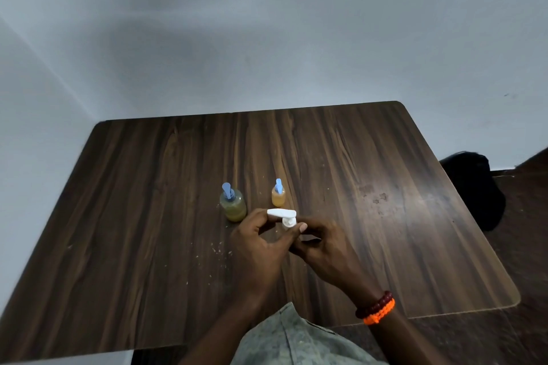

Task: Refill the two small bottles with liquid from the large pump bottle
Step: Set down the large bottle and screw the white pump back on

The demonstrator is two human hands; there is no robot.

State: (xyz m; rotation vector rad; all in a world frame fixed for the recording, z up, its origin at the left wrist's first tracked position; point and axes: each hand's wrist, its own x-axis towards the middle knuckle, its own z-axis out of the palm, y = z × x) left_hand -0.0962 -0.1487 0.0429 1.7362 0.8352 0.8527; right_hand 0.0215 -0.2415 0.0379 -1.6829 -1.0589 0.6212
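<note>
Near the middle of the dark wooden table (148, 201) stands the large pump bottle (284, 218), of which only the white pump head shows; both hands hide its body. My left hand (261, 241) curls its fingers and thumb round the pump's neck. My right hand (321, 246) wraps the bottle's body from the right. Just beyond, two small bottles with blue pump tops stand upright: a wider one (232, 203) with yellow-green liquid on the left and a narrower one (278, 195) with orange liquid on the right.
A black bag (474, 187) sits on the floor past the table's right edge. Pale crumbs (219, 249) dot the wood left of my hands. Grey walls close in behind and to the left. My right wrist bears red and orange bracelets (376, 308).
</note>
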